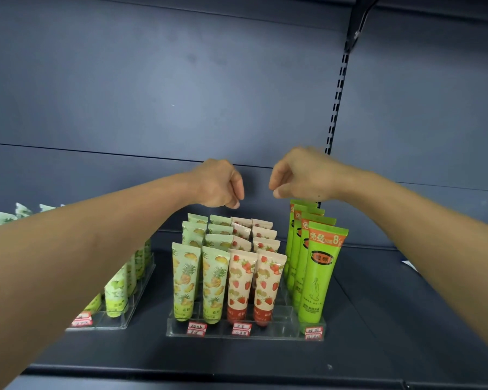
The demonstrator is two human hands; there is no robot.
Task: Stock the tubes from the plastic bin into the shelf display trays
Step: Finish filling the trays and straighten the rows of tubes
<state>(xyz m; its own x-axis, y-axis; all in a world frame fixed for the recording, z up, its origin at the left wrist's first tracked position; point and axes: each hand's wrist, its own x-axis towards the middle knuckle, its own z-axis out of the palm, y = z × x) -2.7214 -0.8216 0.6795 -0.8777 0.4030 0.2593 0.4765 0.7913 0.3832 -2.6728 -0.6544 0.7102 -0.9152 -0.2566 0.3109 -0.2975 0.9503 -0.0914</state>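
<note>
The left forearm [68,263] hides most of the left display tray [116,319] and its pale green tubes [116,294]. The right hand [307,175] is blurred and covers the rearmost tall green tube [300,205]; perhaps it touches it. Price labels [197,329] are too small to read.

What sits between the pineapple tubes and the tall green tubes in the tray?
In the head view, two columns of strawberry tubes stand between the pineapple tubes and the tall green tubes.

Dark shelf back panel [181,94], slotted upright [339,88], red-and-white price labels [197,329].
</note>
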